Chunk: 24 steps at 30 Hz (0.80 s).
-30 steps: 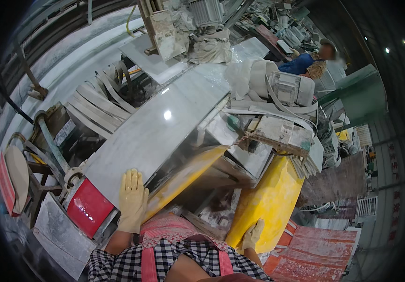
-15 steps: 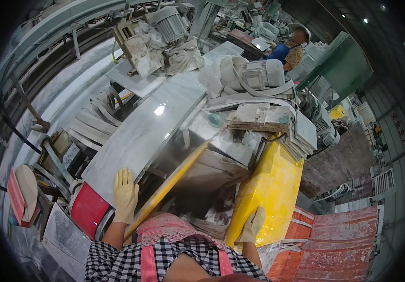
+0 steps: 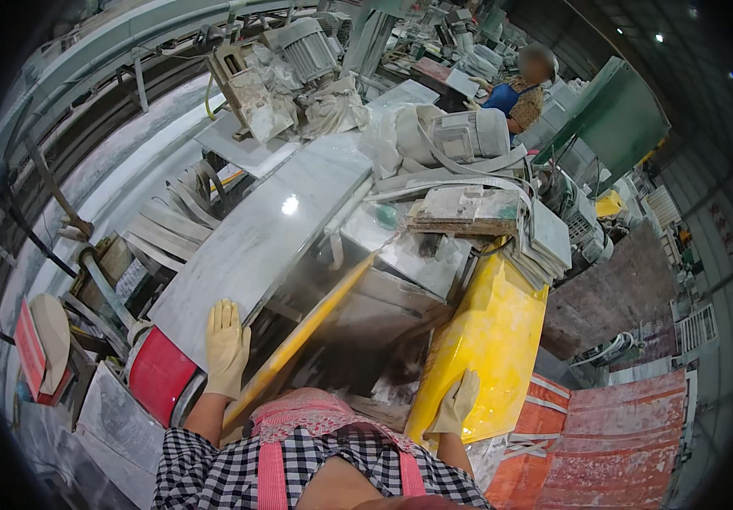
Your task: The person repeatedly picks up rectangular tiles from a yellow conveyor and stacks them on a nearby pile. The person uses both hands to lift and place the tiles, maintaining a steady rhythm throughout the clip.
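Observation:
My left hand (image 3: 227, 344), in a cream rubber glove, lies flat with fingers stretched out on the near end of a wet, pale grey stone slab (image 3: 239, 229). The slab runs away from me up toward the machine, and its surface shines under a lamp. My right hand (image 3: 456, 404), gloved likewise, rests on the near end of a glossy yellow sheet-metal cover (image 3: 490, 331). Its fingers are extended and grasp nothing that I can see. Between my arms a yellow bar (image 3: 307, 327) slants up toward the machine.
A red panel (image 3: 161, 374) adjoins the slab's near end. Beyond are an electric motor (image 3: 471, 134), stacked flat pieces (image 3: 545, 242) and loose strips (image 3: 171, 221). Far right, a person (image 3: 519, 98) in a blue apron stands by a green panel (image 3: 613, 119). Orange-red sheeting (image 3: 609, 442) lies to the right.
Both hands keep their places on the slab and the yellow cover. The view shifts slightly. The far person's head and arms have moved, and a gloved hand shows there more clearly.

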Available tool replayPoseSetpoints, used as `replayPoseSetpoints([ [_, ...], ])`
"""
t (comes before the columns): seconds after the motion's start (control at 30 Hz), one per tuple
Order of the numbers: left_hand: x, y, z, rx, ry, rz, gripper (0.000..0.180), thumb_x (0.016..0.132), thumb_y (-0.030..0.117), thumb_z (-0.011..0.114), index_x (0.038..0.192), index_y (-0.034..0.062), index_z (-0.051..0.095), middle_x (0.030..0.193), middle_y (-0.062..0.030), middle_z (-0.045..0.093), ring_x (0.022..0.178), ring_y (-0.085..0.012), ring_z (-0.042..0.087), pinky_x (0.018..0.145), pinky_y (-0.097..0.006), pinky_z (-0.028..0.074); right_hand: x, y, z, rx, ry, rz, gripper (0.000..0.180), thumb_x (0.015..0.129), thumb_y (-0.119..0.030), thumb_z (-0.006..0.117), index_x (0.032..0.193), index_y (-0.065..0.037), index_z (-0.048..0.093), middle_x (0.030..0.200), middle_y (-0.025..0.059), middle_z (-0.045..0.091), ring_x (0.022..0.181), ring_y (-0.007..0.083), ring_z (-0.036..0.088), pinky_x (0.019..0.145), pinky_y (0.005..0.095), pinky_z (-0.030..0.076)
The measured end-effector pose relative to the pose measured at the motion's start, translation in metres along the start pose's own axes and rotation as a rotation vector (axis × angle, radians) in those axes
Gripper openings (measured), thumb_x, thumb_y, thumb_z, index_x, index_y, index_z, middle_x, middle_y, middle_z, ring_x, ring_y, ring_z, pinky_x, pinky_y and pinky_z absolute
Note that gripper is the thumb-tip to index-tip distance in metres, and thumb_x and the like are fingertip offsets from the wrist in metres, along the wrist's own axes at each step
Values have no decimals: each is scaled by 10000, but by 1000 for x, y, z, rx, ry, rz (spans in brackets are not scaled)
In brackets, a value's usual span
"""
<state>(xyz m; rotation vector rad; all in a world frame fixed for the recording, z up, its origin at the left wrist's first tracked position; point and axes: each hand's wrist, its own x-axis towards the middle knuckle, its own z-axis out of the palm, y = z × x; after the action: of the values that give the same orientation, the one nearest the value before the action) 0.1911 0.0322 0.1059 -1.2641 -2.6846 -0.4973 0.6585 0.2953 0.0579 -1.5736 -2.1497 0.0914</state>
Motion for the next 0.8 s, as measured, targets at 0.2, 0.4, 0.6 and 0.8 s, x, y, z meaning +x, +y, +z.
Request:
replayPoseSetpoints([
  [0.2, 0, 0, 0, 52, 14, 26, 592, 905, 195, 633, 1400, -101, 499, 1481, -256, 482, 1420, -383, 400, 1231, -473, 268, 3, -29, -25, 123, -151, 180, 562, 1077, -370, 402, 1543, -56, 388, 1613, 220, 329, 1499, 383, 278, 1258, 458, 196],
  [0.4, 3, -1, 1, 48, -20, -2, 583, 914, 224, 620, 1394, -91, 515, 1490, -256, 479, 1431, -367, 398, 1241, -474, 251, 42, -79, -40, 88, -134, 104, 504, 1060, -306, 460, 1475, -20, 478, 1514, 215, 471, 1428, 376, 402, 1224, 444, 271],
  [0.6, 4, 1, -4, 18, -31, -20, 591, 904, 220, 643, 1392, -85, 512, 1484, -254, 482, 1422, -381, 400, 1230, -476, 261, 232, -278, -23, 685, -220, -424, 551, 1036, -213, 542, 1547, -58, 406, 1180, 192, 690, 1034, 260, 688, 929, 352, 520],
  [0.8, 5, 1, -4, 16, -132, -51, 628, 947, 281, 596, 1459, -55, 458, 1538, -224, 438, 1475, -362, 335, 1255, -474, 202, 348, -478, -23, 438, -344, -457, 728, 933, -226, 571, 1603, -150, 295, 870, 163, 682, 654, 215, 658, 627, 377, 513],
])
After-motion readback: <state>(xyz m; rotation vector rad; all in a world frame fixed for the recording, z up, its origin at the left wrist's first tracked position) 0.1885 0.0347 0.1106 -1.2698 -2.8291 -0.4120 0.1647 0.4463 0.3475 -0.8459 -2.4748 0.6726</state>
